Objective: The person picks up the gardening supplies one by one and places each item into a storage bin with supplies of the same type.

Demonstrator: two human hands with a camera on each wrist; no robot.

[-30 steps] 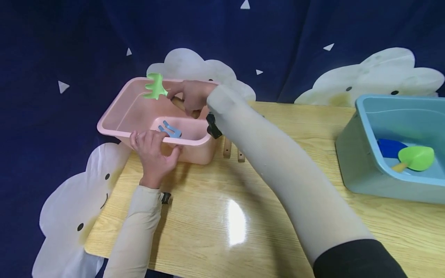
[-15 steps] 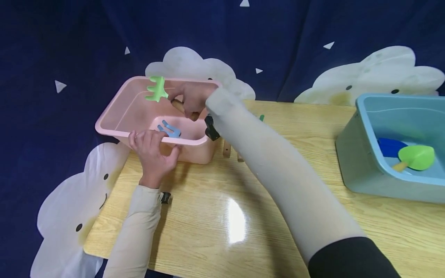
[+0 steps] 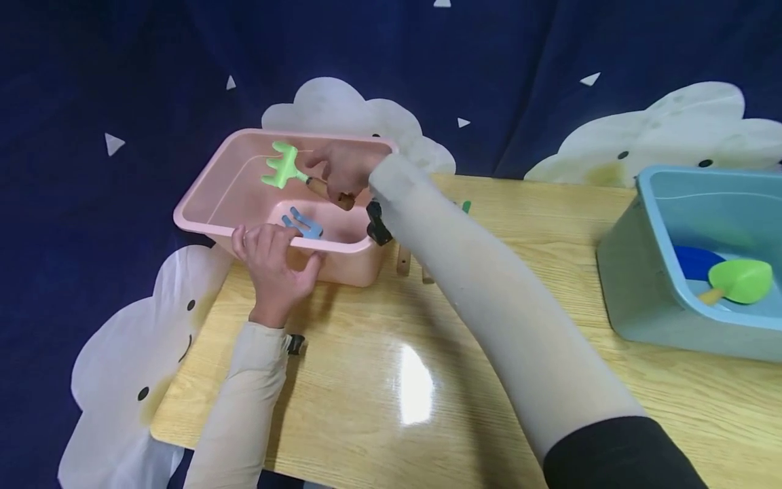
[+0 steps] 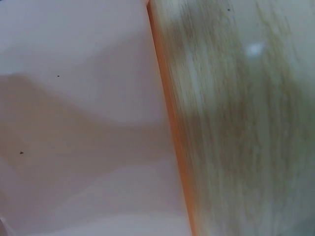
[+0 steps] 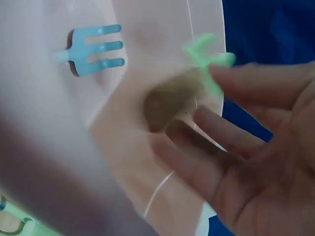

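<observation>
In the head view, my left hand grips the front rim of a pink plastic bin, fingers over the edge and thumb outside. Over the bin's inside is my right hand, its fingers parted. A light green toy rake with a wooden handle is just below those fingers. Seen from the right wrist, the handle is blurred and apart from the loosely bent fingers. On the bin's floor lies a blue toy fork, its handle partly hidden by the rim and left hand in the head view.
A blue-grey bin stands at the right of the wooden table, with a green toy shovel and a dark blue piece inside. Wooden handles lie beside the pink bin, partly under the right forearm.
The right hand's fingers have come away from the rake's handle, and the rake has dropped lower into the pink bin. The left hand keeps its hold on the rim.
</observation>
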